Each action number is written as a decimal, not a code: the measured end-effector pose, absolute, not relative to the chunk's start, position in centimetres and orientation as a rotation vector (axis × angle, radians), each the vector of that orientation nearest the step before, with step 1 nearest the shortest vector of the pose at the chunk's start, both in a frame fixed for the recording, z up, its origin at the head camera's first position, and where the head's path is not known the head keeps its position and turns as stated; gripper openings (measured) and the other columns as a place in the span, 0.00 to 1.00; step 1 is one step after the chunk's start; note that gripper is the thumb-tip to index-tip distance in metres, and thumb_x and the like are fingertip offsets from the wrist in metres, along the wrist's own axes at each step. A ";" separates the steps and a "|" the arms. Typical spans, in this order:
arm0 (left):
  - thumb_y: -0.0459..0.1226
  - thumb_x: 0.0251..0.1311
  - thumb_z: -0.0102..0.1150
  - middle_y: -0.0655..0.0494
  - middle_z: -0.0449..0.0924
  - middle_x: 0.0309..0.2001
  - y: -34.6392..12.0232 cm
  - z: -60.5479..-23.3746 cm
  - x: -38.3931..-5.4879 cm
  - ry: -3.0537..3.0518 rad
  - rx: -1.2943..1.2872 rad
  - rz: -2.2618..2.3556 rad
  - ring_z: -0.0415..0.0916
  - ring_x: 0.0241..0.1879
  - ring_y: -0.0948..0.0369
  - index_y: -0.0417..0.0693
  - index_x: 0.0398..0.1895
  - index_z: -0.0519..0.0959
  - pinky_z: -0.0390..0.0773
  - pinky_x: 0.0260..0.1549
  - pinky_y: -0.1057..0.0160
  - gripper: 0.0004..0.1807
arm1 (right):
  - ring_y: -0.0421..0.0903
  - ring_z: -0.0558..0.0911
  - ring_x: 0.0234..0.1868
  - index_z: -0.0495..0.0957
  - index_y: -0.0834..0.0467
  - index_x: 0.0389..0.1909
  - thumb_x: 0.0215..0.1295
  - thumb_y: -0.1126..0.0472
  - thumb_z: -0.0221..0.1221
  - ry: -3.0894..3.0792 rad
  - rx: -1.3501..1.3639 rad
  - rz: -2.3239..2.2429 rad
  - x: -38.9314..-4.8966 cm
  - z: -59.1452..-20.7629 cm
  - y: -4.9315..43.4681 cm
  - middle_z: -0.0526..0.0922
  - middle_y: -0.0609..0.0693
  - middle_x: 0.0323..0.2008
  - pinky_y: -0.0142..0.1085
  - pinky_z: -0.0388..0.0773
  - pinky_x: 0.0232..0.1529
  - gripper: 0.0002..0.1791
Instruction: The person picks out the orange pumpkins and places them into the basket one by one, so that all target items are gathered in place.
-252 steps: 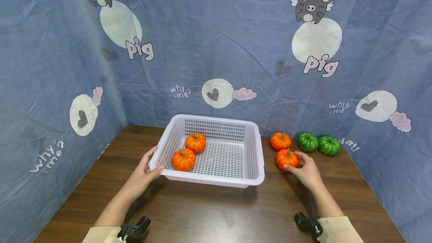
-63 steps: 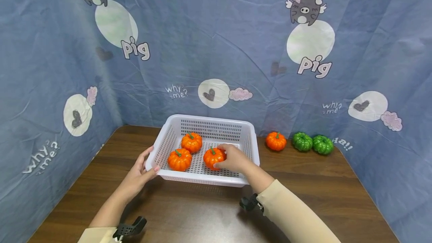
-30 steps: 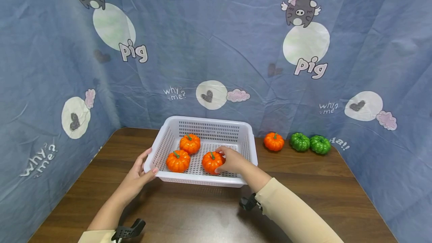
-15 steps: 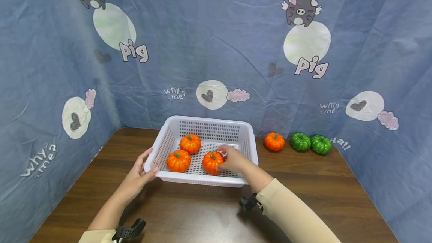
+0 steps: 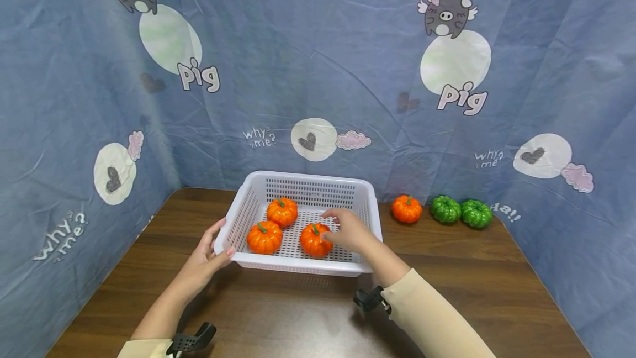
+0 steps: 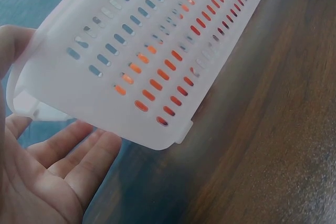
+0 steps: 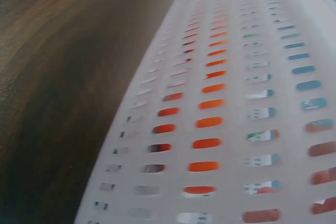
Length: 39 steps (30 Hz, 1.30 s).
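A white slotted plastic basket (image 5: pixel 308 264) stands on the wooden table. My left hand (image 5: pixel 206 253) grips its front-left corner; in the left wrist view, the thumb hooks over the rim and the fingers (image 6: pixel 79 166) lie under the corner. Inside the basket are three orange toy pumpkins: one at the back left (image 5: pixel 282 212), one at the front left (image 5: pixel 264 237) and one nearer the middle (image 5: pixel 315 241). My right hand (image 5: pixel 354 233) hovers at that last pumpkin's right side, thumb and fingers spread apart. The basket wall (image 7: pixel 231 129) fills most of the right wrist view, hiding the hand's work.
Right of the basket, near the back edge of the table (image 5: pixel 472 269), sit another orange pumpkin (image 5: pixel 407 210) and two green pumpkins (image 5: pixel 445 210). A blue printed curtain (image 5: pixel 318 70) rises behind the table and along both sides.
An orange pumpkin has gone from the table into the basket in my right hand. Since half a second ago that hand has let go and lifted slightly rightward. My left hand keeps its grip.
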State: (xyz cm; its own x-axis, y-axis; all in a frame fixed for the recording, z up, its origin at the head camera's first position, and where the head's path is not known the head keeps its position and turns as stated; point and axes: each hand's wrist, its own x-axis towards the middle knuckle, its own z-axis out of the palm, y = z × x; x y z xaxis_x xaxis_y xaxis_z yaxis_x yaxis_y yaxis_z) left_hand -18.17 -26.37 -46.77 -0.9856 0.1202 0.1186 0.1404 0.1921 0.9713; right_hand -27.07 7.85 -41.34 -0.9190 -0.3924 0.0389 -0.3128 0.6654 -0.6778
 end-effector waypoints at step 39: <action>0.32 0.70 0.56 0.27 0.58 0.69 -26.4 -46.9 -18.2 -2.375 -0.276 -1.981 0.73 0.56 0.59 0.49 0.79 0.45 0.77 0.47 0.71 0.41 | 0.56 0.81 0.47 0.82 0.62 0.52 0.65 0.62 0.66 3.081 -0.554 -1.341 -24.1 -38.4 16.7 0.82 0.59 0.47 0.50 0.79 0.50 0.16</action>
